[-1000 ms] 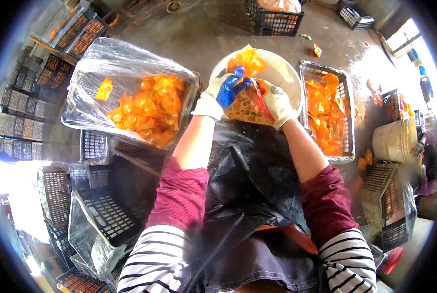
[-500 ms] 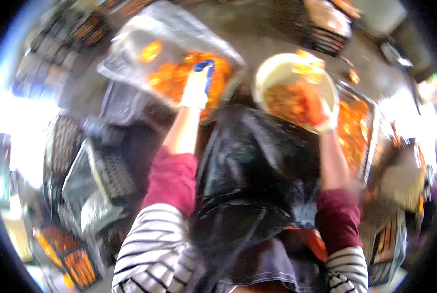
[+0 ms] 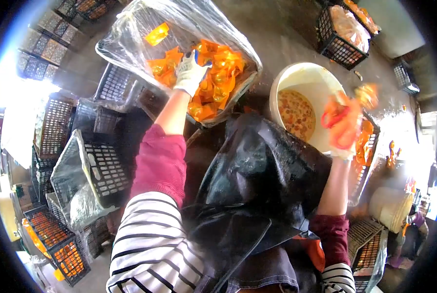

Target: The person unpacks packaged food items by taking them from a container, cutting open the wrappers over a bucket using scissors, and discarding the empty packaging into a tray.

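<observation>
My left hand point(image 3: 190, 73), in a white glove with blue on its fingers, reaches into a crate lined with clear plastic point(image 3: 130, 22). Its fingers are apart and touch the shiny orange packets point(image 3: 221, 73) heaped there. One orange packet point(image 3: 157, 34) lies by itself on the film. My right hand point(image 3: 341, 122), in an orange-red glove, is smeared by motion at the right rim of a cream bucket point(image 3: 282, 80). An orange packet point(image 3: 366, 95) shows at its fingertips, apparently gripped. Inside the bucket is a yellowish liquid with brownish round pieces point(image 3: 296, 115).
Right of the bucket stands a crate with more orange packets point(image 3: 365, 141). A black crate with a filled plastic bag point(image 3: 347, 31) is at the back right. Dark crates point(image 3: 103, 171) are on the left, and orange-filled ones point(image 3: 57, 244) at the lower left. A black apron point(image 3: 257, 161) covers my lap.
My right hand has risen out of the bucket and moved right past its rim, with the orange packet at its fingers. My left hand stays among the packets, its fingers now spread.
</observation>
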A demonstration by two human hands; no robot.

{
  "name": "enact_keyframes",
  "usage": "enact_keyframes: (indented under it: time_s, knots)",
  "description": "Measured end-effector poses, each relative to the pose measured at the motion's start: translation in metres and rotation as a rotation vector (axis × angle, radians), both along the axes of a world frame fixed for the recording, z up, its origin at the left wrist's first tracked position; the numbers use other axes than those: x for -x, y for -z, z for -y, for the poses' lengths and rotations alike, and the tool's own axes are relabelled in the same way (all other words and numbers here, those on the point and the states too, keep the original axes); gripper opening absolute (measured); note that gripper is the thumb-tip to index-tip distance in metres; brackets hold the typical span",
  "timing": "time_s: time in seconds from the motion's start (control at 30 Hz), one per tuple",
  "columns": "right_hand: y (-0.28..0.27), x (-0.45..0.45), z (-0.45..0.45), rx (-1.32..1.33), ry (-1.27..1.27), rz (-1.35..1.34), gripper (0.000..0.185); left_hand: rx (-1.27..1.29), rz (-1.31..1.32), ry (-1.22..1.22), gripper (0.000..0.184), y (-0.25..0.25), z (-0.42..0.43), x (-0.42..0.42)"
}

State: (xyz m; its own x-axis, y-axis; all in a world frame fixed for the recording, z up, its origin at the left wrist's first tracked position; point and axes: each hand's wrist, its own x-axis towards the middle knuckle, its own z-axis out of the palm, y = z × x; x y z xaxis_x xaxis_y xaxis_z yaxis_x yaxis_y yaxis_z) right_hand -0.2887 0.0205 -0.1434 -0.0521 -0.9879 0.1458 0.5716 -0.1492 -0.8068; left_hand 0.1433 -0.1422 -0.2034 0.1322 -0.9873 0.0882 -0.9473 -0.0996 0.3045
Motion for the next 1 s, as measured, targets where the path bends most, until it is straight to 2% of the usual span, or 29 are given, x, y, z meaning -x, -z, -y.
enact_keyframes:
  time_s: [0.07, 0.13, 0.17, 0.2, 0.23, 0.3, 0.37, 0.47, 0.5, 0.53, 0.6, 0.63, 0.67, 0.7, 0.73, 0.8, 0.83, 0.87, 0.93, 0.97, 1.0]
  knots:
    - [0.011, 0.030, 0.002, 0.038, 0.026, 0.250, 0.050, 0.029, 0.255, -0.010, 0.085, 0.007, 0.008, -0.004]
    - [0.026, 0.059, 0.003, 0.029, 0.115, 0.420, 0.055, -0.104, 0.204, -0.027, 0.092, 0.032, 0.029, -0.020]
    - [0.027, 0.057, 0.004, -0.103, 0.430, 0.303, 0.055, -0.158, 0.174, -0.017, 0.092, 0.034, 0.036, -0.025]
    - [0.022, 0.053, 0.002, -0.161, 0.547, 0.254, 0.041, -0.210, 0.142, -0.007, 0.093, 0.031, 0.041, -0.023]
    - [0.017, 0.048, 0.001, -0.229, 0.660, 0.203, 0.027, -0.409, 0.084, -0.026, 0.095, 0.023, 0.048, -0.022]
    - [0.015, 0.048, 0.004, -0.029, 0.238, 0.205, 0.023, -0.415, 0.020, 0.008, 0.092, 0.023, 0.040, -0.019]
    - [0.006, 0.033, 0.008, -0.064, 0.234, 0.241, 0.025, -0.562, -0.309, -0.044, 0.087, 0.003, 0.025, -0.017]
    - [-0.033, -0.018, 0.010, -0.341, 0.593, 0.360, 0.033, -0.290, -0.229, -0.064, 0.085, 0.022, -0.006, -0.013]
    - [0.016, 0.035, 0.013, 0.143, -0.178, 0.375, 0.048, -0.115, -0.194, -0.028, 0.082, 0.059, -0.003, -0.022]
    - [0.030, 0.039, 0.010, 0.058, -0.073, 0.419, 0.049, -0.222, -0.301, 0.017, 0.079, 0.035, -0.014, -0.016]
    - [0.034, 0.040, 0.005, -0.107, 0.133, 0.502, 0.050, -0.242, -0.324, -0.038, 0.075, 0.015, -0.027, -0.007]
    - [0.032, 0.039, 0.002, -0.110, 0.063, 0.583, 0.047, -0.308, -0.600, -0.207, 0.070, 0.001, -0.032, 0.000]
    - [0.028, 0.035, 0.003, -0.151, 0.124, 0.563, 0.046, -0.369, -0.875, -0.371, 0.065, -0.015, -0.039, 0.005]
    - [0.026, 0.031, 0.003, -0.193, 0.188, 0.546, 0.046, -0.109, -1.566, -0.377, 0.053, -0.004, -0.046, 0.005]
    - [0.025, 0.029, 0.000, -0.242, 0.257, 0.531, 0.045, 0.075, -1.839, -0.430, 0.041, 0.005, -0.047, 0.004]
    - [0.024, 0.028, -0.001, -0.268, 0.300, 0.557, 0.044, 0.181, -2.031, -0.484, 0.046, 0.013, -0.048, -0.002]
    - [0.019, 0.026, -0.001, -0.290, 0.332, 0.542, 0.044, 0.102, -2.202, -0.444, 0.052, 0.023, -0.046, -0.009]
    - [0.016, 0.025, -0.001, -0.311, 0.364, 0.527, 0.044, 0.095, -2.296, -0.340, 0.057, 0.007, -0.056, -0.003]
    - [0.027, 0.034, -0.002, -0.221, 0.176, 0.524, 0.042, -0.207, -3.209, -0.743, 0.047, 0.002, -0.057, 0.003]
    - [0.029, 0.035, -0.003, -0.175, 0.086, 0.519, 0.041, -0.443, -3.628, -1.002, 0.043, 0.000, -0.057, 0.007]
    - [0.033, 0.034, -0.001, -0.226, 0.132, 0.518, 0.041, -0.775, -3.986, -1.333, 0.039, 0.000, -0.056, 0.011]
